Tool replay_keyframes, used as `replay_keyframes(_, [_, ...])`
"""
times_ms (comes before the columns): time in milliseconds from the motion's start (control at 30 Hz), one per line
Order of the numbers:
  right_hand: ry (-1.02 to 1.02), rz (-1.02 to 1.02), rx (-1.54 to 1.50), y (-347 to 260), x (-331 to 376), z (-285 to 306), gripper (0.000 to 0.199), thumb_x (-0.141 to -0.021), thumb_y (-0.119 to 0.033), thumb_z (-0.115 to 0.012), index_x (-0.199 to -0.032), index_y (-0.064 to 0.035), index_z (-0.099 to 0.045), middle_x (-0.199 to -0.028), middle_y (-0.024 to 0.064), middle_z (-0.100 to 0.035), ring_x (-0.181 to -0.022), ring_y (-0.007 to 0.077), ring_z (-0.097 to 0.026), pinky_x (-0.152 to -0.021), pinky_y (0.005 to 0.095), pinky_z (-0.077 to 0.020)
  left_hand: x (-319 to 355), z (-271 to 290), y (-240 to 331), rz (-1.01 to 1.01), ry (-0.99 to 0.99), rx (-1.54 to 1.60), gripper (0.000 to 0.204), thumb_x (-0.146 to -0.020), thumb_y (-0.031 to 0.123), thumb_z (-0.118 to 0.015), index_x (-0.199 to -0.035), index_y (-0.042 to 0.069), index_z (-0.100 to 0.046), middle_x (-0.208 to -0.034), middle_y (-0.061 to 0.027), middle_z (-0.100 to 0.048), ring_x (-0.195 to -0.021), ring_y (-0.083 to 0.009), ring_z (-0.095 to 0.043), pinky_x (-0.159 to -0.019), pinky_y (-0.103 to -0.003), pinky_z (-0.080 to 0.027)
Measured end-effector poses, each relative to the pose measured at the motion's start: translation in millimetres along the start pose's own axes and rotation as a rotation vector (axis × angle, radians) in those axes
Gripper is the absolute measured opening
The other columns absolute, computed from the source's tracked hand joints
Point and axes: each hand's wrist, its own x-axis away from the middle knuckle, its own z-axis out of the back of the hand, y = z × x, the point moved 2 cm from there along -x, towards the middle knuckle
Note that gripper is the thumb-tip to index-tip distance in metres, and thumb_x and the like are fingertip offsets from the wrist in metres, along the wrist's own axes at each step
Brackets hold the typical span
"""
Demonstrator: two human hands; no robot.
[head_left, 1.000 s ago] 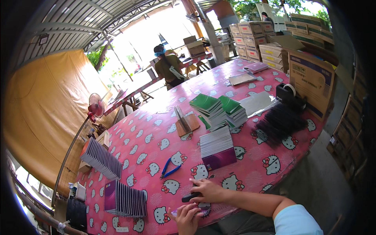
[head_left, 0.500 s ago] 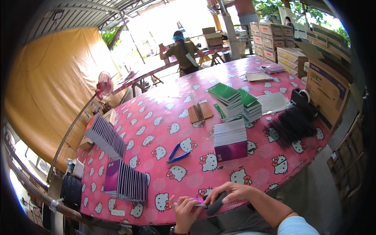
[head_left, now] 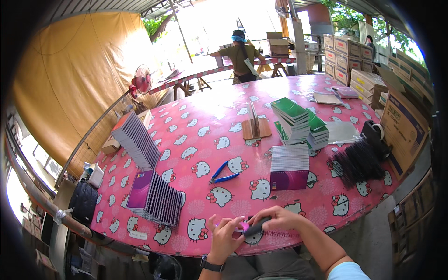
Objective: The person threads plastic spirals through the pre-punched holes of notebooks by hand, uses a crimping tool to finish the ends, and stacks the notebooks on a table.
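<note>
At the table's near edge my right hand is closed around a dark grey, rounded, handle-like thing. Its exact kind is hard to make out. My left hand, wearing a dark wristband, is closed beside it with the fingers bent on a small pink-purple piece. The fingers cover most of that piece. Just right of these, below my right wrist, a thin spiral coil lies along the edge. Blue-handled pliers rest on the table ahead of my hands.
Purple-covered notebooks stand in a left stack and a middle stack. Green books are piled behind. Black binding coils lie at right beside a carton. A wooden stand sits mid-table. A co-worker stands at a far table.
The view has shifted, so the table's things appear farther right. Both my hands stay together at the near edge, and the grey thing is now tilted up more toward my right fingers.
</note>
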Motion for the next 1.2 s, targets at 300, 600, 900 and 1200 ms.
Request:
replay_keyframes(300, [0.017, 0.089, -0.153, 14, -3, -7, 0.049, -0.079, -0.037, -0.066, -0.111, 0.0002, -0.064, -0.124, 0.0194, -0.06, -0.12, 0.0274, -0.052, -0.104, 0.0381, -0.0357, 17, -10, -47, 0.478, 0.044, 1.08, 0.038, -0.071, -0.001, -0.079, -0.104, 0.004, -0.06, -0.1, -0.0061, -0.062, -0.097, -0.0161, -0.057, -0.094, -0.034, -0.042])
replay_keyframes(600, [-0.018, 0.084, -0.204, 8, 3, -14, 0.041, -0.08, -0.029, -0.067, -0.106, 0.0018, -0.065, -0.12, 0.017, -0.062, -0.115, 0.0238, -0.055, -0.1, 0.0388, -0.0406, 50, -17, -26, 0.529, 0.266, 1.159, 0.034, -0.077, -0.006, -0.072, -0.105, 0.005, -0.056, -0.096, -0.0035, -0.059, -0.093, -0.0119, -0.056, -0.089, -0.028, -0.046])
replay_keyframes(900, [-0.148, 0.184, -0.255, -8, -9, -19, 0.033, -0.084, -0.021, -0.066, -0.108, 0.0009, -0.066, -0.118, 0.0129, -0.064, -0.117, 0.0221, -0.055, -0.101, 0.0369, -0.04, 54, -27, -41, 0.495, 0.23, 1.145, 0.025, -0.081, -0.006, -0.068, -0.101, 0.005, -0.059, -0.099, -0.0022, -0.06, -0.093, -0.01, -0.057, -0.09, -0.027, -0.046])
replay_keyframes(1200, [0.034, -0.079, 0.204, 18, -28, -9, 0.043, -0.083, -0.031, -0.066, -0.112, 0.0008, -0.064, -0.122, 0.0139, -0.063, -0.116, 0.0224, -0.055, -0.101, 0.038, -0.0382, 53, -24, -36, 0.548, 0.269, 1.336, 0.024, -0.084, -0.008, -0.064, -0.105, 0.004, -0.06, -0.099, -0.0028, -0.063, -0.095, -0.009, -0.057, -0.089, -0.024, -0.046])
